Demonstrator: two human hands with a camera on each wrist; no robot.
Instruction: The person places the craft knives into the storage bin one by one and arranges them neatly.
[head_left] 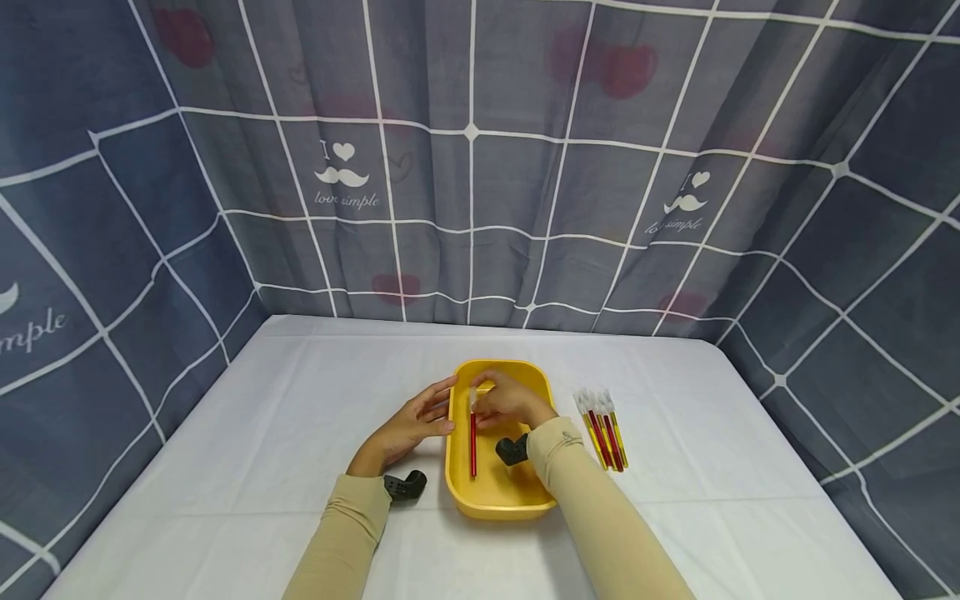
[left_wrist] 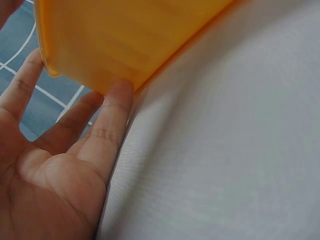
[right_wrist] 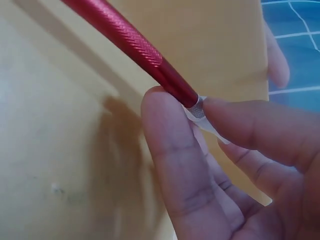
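Observation:
My right hand (head_left: 504, 400) is inside the yellow tray (head_left: 498, 504), its thumb and fingers pinching a red craft knife (head_left: 473, 446) near its capped end. The knife's textured metal handle (right_wrist: 127, 37) and silver collar show in the right wrist view. A translucent cap (right_wrist: 207, 125) covers its tip, partly hidden by the fingers. In the head view the handle points toward the tray's near end. My left hand (head_left: 408, 427) rests against the tray's left side, fingers (left_wrist: 112, 112) extended and fingertips on the outer wall.
Right of the tray, several red and yellow craft knives (head_left: 603, 429) with clear caps lie side by side on the white tablecloth (head_left: 225, 467). A dark checked curtain (head_left: 420, 183) hangs behind and along both sides of the table. Black wrist devices (head_left: 407, 485) sit at both cuffs.

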